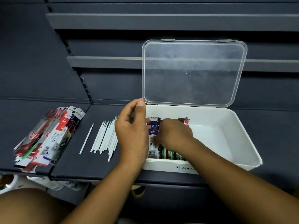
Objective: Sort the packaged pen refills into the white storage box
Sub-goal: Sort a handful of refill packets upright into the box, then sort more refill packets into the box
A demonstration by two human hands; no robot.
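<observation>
The white storage box (pixel 213 139) stands open on a dark shelf, its clear lid (pixel 192 71) tilted up behind it. Several refill packs (pixel 169 155) lie in its left part. On top is a purple-and-white refill pack (pixel 152 127). My right hand (pixel 174 135) lies over these packs, fingers curled down onto the purple-and-white pack. My left hand (pixel 131 131) hovers at the box's left wall with its fingertips touching that pack's left edge and the thumb raised. A pile of more refill packs (pixel 48 136) lies at the far left of the shelf.
Loose white refill tubes (pixel 105 138) lie in a row between the pile and the box, with one single tube (pixel 86 139) apart to their left. Dark slatted shelving rises behind. The shelf's front edge (pixel 97 178) runs just below; my knee (pixel 32 206) is at bottom left.
</observation>
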